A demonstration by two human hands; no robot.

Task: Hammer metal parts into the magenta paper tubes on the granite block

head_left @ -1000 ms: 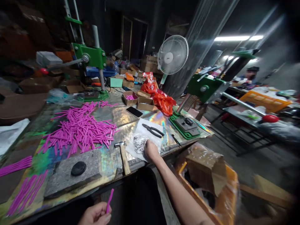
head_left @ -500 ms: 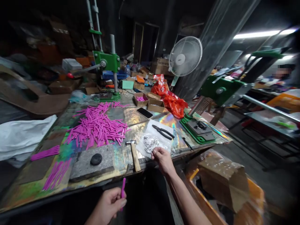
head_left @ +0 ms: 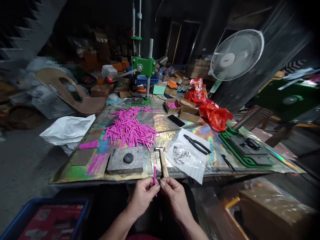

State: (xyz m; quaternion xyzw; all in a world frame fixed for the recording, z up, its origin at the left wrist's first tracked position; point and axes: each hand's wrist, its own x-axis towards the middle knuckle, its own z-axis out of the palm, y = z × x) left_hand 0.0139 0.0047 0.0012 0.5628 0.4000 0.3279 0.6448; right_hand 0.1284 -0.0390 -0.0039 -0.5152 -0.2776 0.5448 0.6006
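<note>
Upright between the thumb and fingers of my left hand [head_left: 143, 197] is a slim magenta stick [head_left: 155, 173]. My right hand [head_left: 177, 199] is pinched closed beside it, fingertips almost meeting the left ones; whatever it holds is too small to make out. Just beyond my hands lies a hammer [head_left: 163, 164] with a wooden handle. To its right, small shiny metal pieces [head_left: 181, 155] and black-handled pliers [head_left: 197, 144] rest on a white sheet [head_left: 196, 173]. A grey block [head_left: 112, 160] bearing a black disc [head_left: 128, 158] sits to the left, before a heap of magenta sticks [head_left: 130, 128].
Green presses stand at the back [head_left: 143, 66] and right [head_left: 246, 151] of the table. A phone [head_left: 176, 121], small cardboard boxes [head_left: 190, 114] and a red plastic bag [head_left: 215, 115] lie farther back, near a fan [head_left: 237, 55]. A blue crate [head_left: 85, 202] is at lower left.
My right hand has left the metal pieces and come left to meet my left hand. The left hand has risen with the magenta stick. The view has turned left.
</note>
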